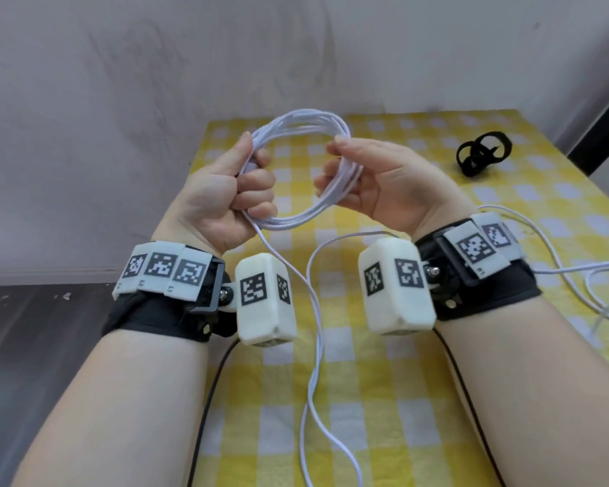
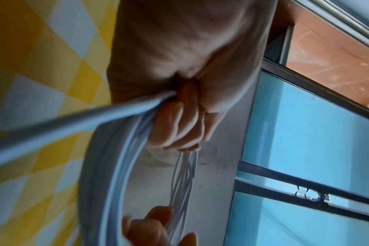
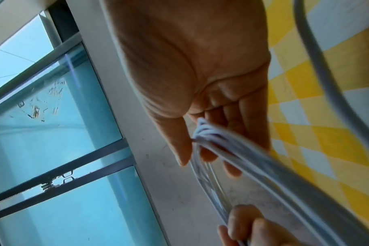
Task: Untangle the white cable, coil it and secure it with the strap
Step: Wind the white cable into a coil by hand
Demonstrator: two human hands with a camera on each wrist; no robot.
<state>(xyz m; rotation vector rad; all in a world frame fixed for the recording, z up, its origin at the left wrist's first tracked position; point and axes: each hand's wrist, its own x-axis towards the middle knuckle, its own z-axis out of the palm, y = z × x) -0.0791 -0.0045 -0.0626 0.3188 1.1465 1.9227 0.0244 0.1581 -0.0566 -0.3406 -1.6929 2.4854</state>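
Several Loops Wound, a Long Tail Left to Gather

Several turns of the thin white cable (image 1: 306, 170) already form a round coil held up in the air between both hands, above the yellow-and-white checked worktop (image 1: 384, 381). The left hand (image 1: 225, 195) is a closed fist around the coil's left side, fingers wrapped over the bundled strands, with one loose strand leaving from beneath it. The right hand (image 1: 370, 177) has the coil's right side between thumb and curled fingers, a lighter hold; the right wrist view shows the strands crossing its fingertips.

Coiling is the step in hand, and it looks unfinished: the free length drops between the wrists, runs down the worktop toward the near edge, and more white cable lies looped at the right side. No tangle is visible in that slack, though part of it runs out of view.

Next, I judge, the right hand needs to draw in that slack and lay it as further turns onto the coil while the left fist keeps the bundle from springing apart. The black fabric strap (image 1: 483, 153), curled in loops, lies untouched toward the far right of the worktop, well apart from both hands; reaching it will call for one hand to carry the coil alone.
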